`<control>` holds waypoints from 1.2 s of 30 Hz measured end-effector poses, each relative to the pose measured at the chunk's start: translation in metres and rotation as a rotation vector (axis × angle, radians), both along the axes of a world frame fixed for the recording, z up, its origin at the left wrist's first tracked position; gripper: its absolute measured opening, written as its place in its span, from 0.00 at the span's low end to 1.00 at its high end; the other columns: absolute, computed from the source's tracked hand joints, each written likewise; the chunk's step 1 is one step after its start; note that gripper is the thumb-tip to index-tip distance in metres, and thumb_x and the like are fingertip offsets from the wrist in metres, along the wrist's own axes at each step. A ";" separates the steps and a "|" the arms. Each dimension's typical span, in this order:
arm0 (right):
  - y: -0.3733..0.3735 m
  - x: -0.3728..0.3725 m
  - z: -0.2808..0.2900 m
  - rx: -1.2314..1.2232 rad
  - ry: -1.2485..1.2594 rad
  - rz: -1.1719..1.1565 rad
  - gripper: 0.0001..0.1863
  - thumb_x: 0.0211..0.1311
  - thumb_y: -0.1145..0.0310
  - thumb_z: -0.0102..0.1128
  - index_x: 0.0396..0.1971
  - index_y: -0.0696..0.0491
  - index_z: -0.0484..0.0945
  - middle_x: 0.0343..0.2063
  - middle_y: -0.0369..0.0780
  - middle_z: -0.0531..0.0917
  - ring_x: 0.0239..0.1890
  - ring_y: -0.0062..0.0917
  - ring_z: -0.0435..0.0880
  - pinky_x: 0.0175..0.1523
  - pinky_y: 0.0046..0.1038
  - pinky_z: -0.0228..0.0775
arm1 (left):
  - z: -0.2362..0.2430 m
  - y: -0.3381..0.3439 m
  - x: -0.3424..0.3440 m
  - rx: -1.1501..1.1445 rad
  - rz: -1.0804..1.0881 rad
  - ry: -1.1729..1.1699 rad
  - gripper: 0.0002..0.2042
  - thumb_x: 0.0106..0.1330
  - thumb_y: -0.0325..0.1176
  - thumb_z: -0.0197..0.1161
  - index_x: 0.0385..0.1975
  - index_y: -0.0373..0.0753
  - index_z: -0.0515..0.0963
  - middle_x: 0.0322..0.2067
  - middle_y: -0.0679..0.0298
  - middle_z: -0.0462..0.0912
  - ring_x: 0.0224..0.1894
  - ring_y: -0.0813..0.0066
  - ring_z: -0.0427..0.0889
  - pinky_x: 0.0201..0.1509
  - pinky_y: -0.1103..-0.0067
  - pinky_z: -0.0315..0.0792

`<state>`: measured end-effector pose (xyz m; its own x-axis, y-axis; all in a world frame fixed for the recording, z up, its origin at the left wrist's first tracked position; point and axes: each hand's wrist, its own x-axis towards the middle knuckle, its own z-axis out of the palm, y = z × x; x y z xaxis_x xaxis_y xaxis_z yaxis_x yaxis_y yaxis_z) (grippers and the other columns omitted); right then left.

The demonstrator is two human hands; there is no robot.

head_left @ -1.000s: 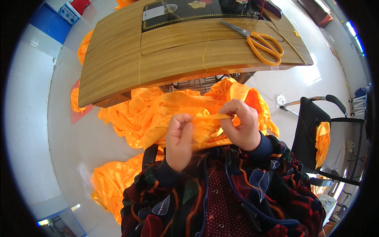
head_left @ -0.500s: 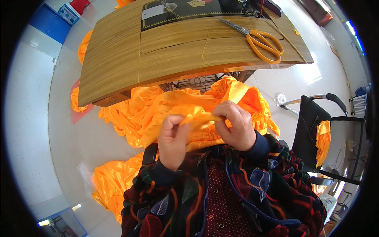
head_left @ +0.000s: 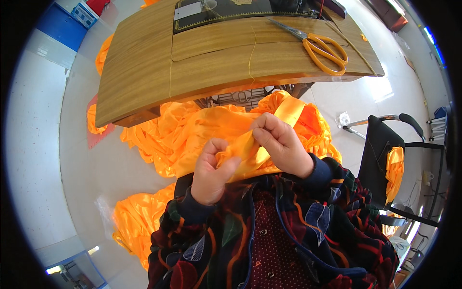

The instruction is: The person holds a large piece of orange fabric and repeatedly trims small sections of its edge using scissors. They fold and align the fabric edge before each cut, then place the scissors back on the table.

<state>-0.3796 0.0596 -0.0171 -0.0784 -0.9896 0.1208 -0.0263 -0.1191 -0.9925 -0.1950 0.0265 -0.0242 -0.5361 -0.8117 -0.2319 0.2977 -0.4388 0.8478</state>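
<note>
Over my lap spreads a large piece of shiny orange fabric [head_left: 207,126], bunched in folds that run under the table. My left hand [head_left: 211,171] is closed on an edge of it, thumb against curled fingers. Slightly higher and to the right, my right hand [head_left: 283,144] pinches the same fabric between thumb and fingertips. A short stretch of cloth is raised between the two hands. On the wooden table [head_left: 130,72] in front lie scissors [head_left: 325,53] with orange handles, their blades pointing to the far left.
A black sewing machine bed [head_left: 226,17] is set into the tabletop, with loose thread [head_left: 251,53] nearby. To the right stands a black chair [head_left: 378,149] with an orange scrap on it. More orange fabric [head_left: 139,216] heaps on the floor at lower left.
My right hand has moved up and tilted, lifting its part of the fabric. The left hand has turned slightly and shifted right. The cloth between them now slants upward to the right.
</note>
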 end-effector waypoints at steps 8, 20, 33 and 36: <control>0.011 0.017 0.008 -0.123 0.062 0.224 0.02 0.65 0.74 0.54 0.34 0.56 0.71 0.25 0.40 0.76 0.27 0.28 0.77 0.35 0.25 0.71 | -0.018 -0.009 0.006 -0.305 0.062 -0.254 0.12 0.58 0.18 0.59 0.39 0.37 0.68 0.33 0.70 0.75 0.33 0.88 0.73 0.37 0.88 0.69; 0.014 0.023 0.005 -0.218 0.282 0.251 0.05 0.58 0.73 0.59 0.34 0.53 0.74 0.24 0.44 0.79 0.27 0.41 0.81 0.31 0.32 0.73 | -0.017 -0.004 0.006 -0.467 0.168 -0.310 0.12 0.61 0.16 0.56 0.45 0.32 0.73 0.40 0.66 0.78 0.40 0.80 0.78 0.46 0.83 0.71; -0.024 0.004 -0.015 -0.253 0.378 -0.067 0.02 0.59 0.79 0.57 0.32 0.58 0.74 0.22 0.40 0.77 0.23 0.25 0.77 0.30 0.22 0.69 | 0.015 0.004 0.021 0.009 -0.150 0.088 0.09 0.67 0.29 0.58 0.45 0.39 0.75 0.37 0.67 0.78 0.31 0.84 0.73 0.37 0.85 0.68; -0.019 0.012 -0.025 -0.246 0.357 -0.040 0.04 0.58 0.75 0.60 0.32 0.56 0.76 0.22 0.46 0.79 0.25 0.40 0.81 0.30 0.31 0.72 | 0.012 0.001 0.023 0.208 -0.193 0.300 0.08 0.68 0.29 0.57 0.45 0.40 0.74 0.38 0.67 0.78 0.25 0.85 0.69 0.31 0.86 0.65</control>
